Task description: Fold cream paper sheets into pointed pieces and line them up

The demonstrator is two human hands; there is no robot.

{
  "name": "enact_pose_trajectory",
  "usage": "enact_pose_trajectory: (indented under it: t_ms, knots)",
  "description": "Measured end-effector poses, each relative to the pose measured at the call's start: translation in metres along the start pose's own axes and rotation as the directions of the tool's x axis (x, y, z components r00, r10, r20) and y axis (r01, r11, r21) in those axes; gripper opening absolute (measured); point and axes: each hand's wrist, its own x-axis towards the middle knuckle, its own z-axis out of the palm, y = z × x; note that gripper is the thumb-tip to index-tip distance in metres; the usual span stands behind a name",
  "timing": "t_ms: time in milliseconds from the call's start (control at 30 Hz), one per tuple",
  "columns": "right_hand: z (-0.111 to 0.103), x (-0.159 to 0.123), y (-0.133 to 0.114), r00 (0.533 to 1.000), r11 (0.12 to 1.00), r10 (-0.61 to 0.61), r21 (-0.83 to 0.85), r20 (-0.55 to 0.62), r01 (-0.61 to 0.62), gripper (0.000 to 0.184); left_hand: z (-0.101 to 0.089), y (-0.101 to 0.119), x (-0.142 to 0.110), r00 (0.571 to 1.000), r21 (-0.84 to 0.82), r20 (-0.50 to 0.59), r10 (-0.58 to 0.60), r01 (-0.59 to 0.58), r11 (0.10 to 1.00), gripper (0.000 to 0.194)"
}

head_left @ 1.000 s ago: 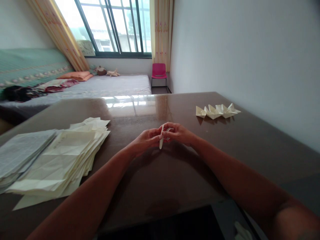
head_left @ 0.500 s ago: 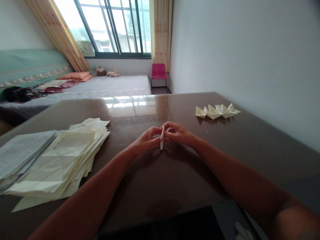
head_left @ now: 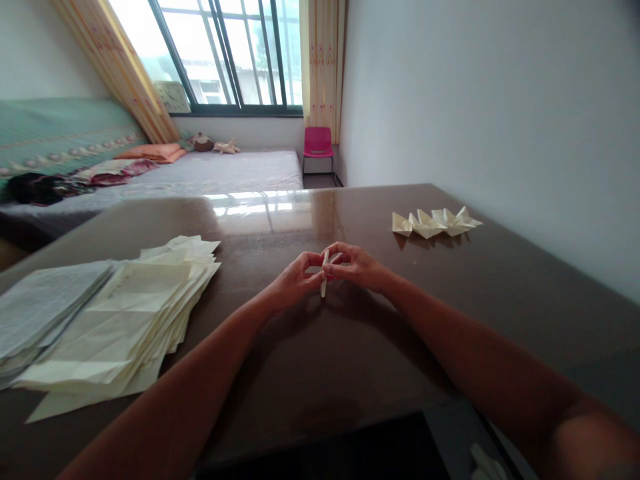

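Between my two hands, a folded piece of cream paper (head_left: pixel 324 288) stands edge-on just above the table. My left hand (head_left: pixel 299 275) pinches it from the left, thumb and fingers curved into a ring. From the other side, my right hand (head_left: pixel 353 265) grips the same paper, its thumb pressed near the middle and its fingers at the top edge. The paper's faces are turned away, so the shape of the fold cannot be made out. Beyond my right hand sit several folded paper pieces (head_left: pixel 430 225) in a row.
At the left lies a fanned stack of creased cream sheets (head_left: pixel 125 313), beside a stack of greyish printed sheets (head_left: pixel 47 303). The brown glossy table (head_left: pixel 280 233) meets a white wall on the right. A bed (head_left: pixel 250 170) and a pink chair (head_left: pixel 318 143) stand beyond it.
My right thumb has shifted slightly left, onto the face of the folded paper. Both hands otherwise stay in place around it.
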Motion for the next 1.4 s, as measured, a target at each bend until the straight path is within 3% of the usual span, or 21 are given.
enact_pose_trajectory:
  t_ms: [233, 367, 533, 700, 867, 1000, 1100, 1267, 1400]
  knots:
    - [-0.006, 0.000, 0.001, 0.997, 1.000, -0.018, 0.019, 0.069, 0.017, 0.031, 0.001, 0.006, -0.003, 1.000, 0.051, 0.015, -0.007, 0.006, 0.999, 0.045]
    - [-0.002, 0.001, 0.004, 0.998, 0.989, -0.059, -0.136, -0.021, 0.056, 0.028, 0.003, 0.007, -0.002, 1.000, 0.167, -0.024, 0.007, -0.003, 0.986, 0.037]
    - [0.011, 0.002, 0.014, 0.976, 0.920, -0.159, -0.380, -0.150, 0.091, 0.028, 0.008, 0.002, -0.001, 0.970, 0.557, -0.172, 0.170, -0.047, 0.829, 0.024]
    - [0.014, 0.004, 0.021, 0.972, 0.876, -0.203, -0.466, -0.119, 0.125, 0.020, 0.002, -0.006, 0.002, 0.934, 0.698, -0.228, 0.275, -0.040, 0.715, 0.015]
    - [0.005, 0.004, 0.021, 0.983, 0.846, -0.180, -0.515, -0.035, 0.137, 0.011, -0.008, -0.011, 0.004, 0.957, 0.733, -0.131, 0.258, -0.082, 0.675, 0.004]
    - [-0.008, 0.000, 0.017, 0.984, 0.846, -0.151, -0.502, 0.099, 0.180, 0.009, -0.013, -0.007, 0.001, 0.973, 0.765, 0.022, 0.229, -0.164, 0.623, 0.008]
    - [-0.022, -0.002, 0.014, 0.972, 0.827, -0.130, -0.519, 0.196, 0.216, 0.012, -0.016, -0.001, -0.002, 0.965, 0.811, 0.129, 0.227, -0.235, 0.536, 0.014]
    - [-0.042, -0.004, 0.012, 0.924, 0.723, -0.123, -0.606, 0.362, 0.333, 0.022, -0.015, 0.009, -0.006, 0.935, 0.851, 0.291, 0.201, -0.349, 0.393, 0.025]
    - [-0.038, -0.003, 0.011, 0.940, 0.726, -0.127, -0.617, 0.316, 0.305, 0.021, -0.010, 0.013, -0.010, 0.929, 0.862, 0.321, 0.187, -0.368, 0.350, 0.030]
